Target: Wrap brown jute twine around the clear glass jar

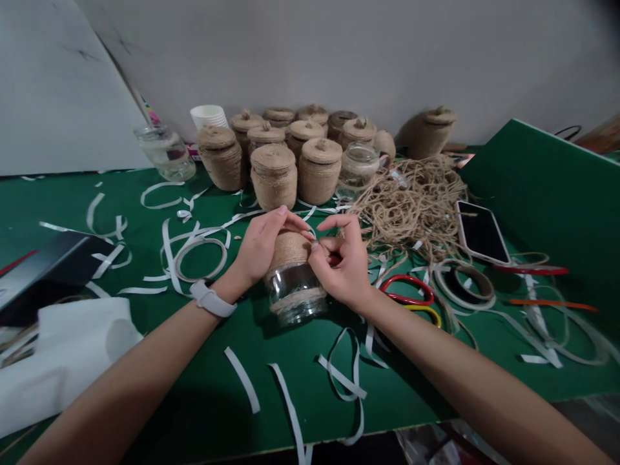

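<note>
Head view: across your green tabletop (194, 394), a tangled twine heap (411, 200) lies beyond your right hand (345, 263). Between your hands sits a glass jar (293, 283), its far part wound with a twine band (289, 250). Your left hand (261, 245) cups that wound part, grip curved against it; your right grip draws thumb and fingers close beside the band, though what they pinch, if anything, I cannot tell. Should your left grip ease, the smooth glass could roll and the coils slacken; loose white strips (242, 380) nearby might catch underneath.
</note>
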Available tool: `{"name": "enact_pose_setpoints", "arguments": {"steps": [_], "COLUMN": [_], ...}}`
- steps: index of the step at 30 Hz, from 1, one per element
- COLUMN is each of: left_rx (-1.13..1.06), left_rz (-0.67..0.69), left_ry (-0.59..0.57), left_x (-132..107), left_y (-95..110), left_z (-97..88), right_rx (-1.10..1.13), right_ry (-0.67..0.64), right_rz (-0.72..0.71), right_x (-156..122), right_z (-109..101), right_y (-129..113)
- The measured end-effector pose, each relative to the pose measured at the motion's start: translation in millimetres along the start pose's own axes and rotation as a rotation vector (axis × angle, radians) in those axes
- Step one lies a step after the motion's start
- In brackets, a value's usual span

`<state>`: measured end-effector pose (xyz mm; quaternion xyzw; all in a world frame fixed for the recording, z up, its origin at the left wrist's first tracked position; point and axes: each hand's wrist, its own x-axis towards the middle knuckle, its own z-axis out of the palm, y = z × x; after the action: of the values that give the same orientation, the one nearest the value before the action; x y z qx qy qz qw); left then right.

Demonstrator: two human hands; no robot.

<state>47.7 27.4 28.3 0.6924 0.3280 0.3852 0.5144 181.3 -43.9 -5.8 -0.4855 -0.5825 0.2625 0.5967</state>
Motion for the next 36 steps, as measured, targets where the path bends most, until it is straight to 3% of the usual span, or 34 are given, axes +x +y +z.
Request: {"name": "enact_pose_setpoints", "arguments": {"steps": [3, 6, 10, 15, 20, 30, 36], "left_rx": [0.124, 0.405, 0.635, 0.837, 0.731, 0.219, 0.122], "left_rz": [0.069, 0.132, 0.126, 0.085, 0.029, 0.012, 0.027], "left_ry": [-0.022, -0.08, -0.051, -0.115, -0.121, -0.001, -0.002], "left_x": [1, 2, 1, 2, 5, 7, 5], "left_y": [2, 14, 29, 26, 23, -1, -6], "left_z": [-3.0, -2.7, 7.7, 13.9, 6.4, -6.5, -9.1], "right_rx": [-0.032, -0.023, -0.026, -0.133, -0.168, -0.145, -0.181], "right_ry": [-0.021, -0.038, -0.086, -0.056, -0.068, -0.061, -0.063], "right_rz": [0.032, 0.034, 0.032, 0.033, 0.018, 0.047, 0.031], "right_x": [1, 1, 0, 0, 1, 5, 4], "right_z": [-1, -2, -1, 1, 1, 2, 3], "right_y": [2, 3, 1, 1, 3, 5, 6]}}
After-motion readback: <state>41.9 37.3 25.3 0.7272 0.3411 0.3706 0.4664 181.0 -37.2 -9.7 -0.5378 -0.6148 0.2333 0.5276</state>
